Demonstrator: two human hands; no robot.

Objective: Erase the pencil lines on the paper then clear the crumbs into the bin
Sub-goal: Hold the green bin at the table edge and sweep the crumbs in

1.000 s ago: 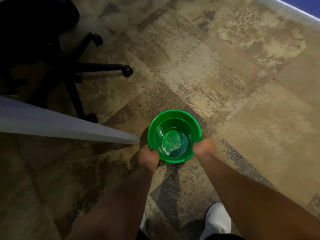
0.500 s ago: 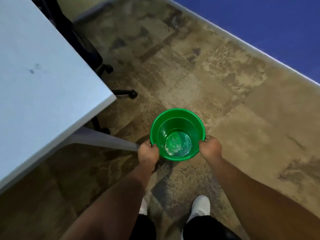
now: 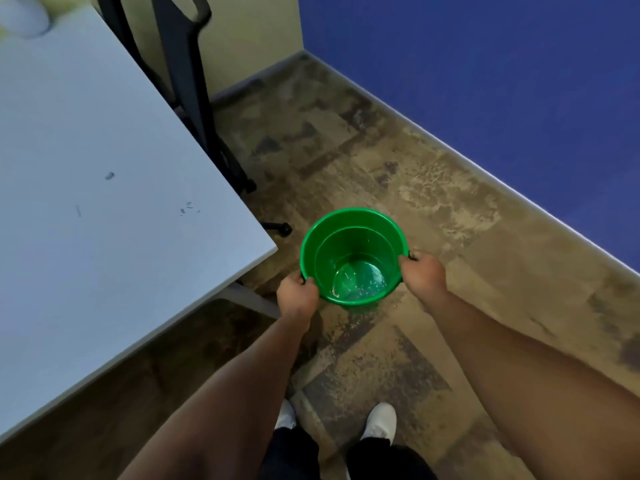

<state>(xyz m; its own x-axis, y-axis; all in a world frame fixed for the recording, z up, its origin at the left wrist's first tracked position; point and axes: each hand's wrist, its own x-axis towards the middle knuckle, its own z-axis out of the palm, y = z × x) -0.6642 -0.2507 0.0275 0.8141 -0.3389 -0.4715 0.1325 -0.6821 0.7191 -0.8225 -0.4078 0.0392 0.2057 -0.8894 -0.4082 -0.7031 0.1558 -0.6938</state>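
Head view: left hand (image 3: 297,295) and right hand (image 3: 423,275) gripping opposite rim sides of green bin (image 3: 360,233), fingers curling over rim. Bin hanging between fingers above floor, mouth facing up, axis vertical. Counter (image 3: 104,220) lying left of fingers, crumbs (image 3: 187,208) sitting on it (left hand nearer).

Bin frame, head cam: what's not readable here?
- Paper: not in the head view; table is cut off by the left edge.
- Specks on the table: too small to tell crumbs from marks.
- Bits in the bottom of the green bin: too small to identify.
- Fingers of the left hand and right hand: hidden behind the rim.
- White object: cut off by the top edge.
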